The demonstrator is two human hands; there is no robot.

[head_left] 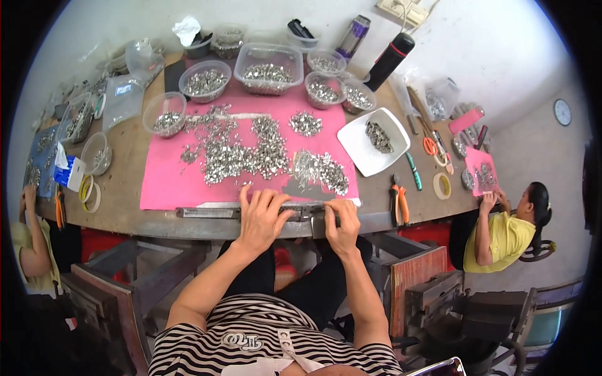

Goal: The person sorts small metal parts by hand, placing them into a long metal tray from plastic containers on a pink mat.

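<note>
A long, narrow metal bar with a toothed or ridged look lies along the table's near edge. My left hand rests over its middle, fingers spread forward and thumb toward the right. At the bar's right part, my right hand is closed in a pinch; whatever is between its fingers is too small to tell. A dark block sticks out beside my right thumb. Just beyond the hands, small silvery metal pieces lie heaped on a pink sheet, with another pile behind my right hand.
Clear plastic tubs of metal pieces line the back. A white tray holds darker pieces. Orange-handled pliers, a green marker and a tape roll lie right. Co-workers sit at either side, one in a yellow shirt.
</note>
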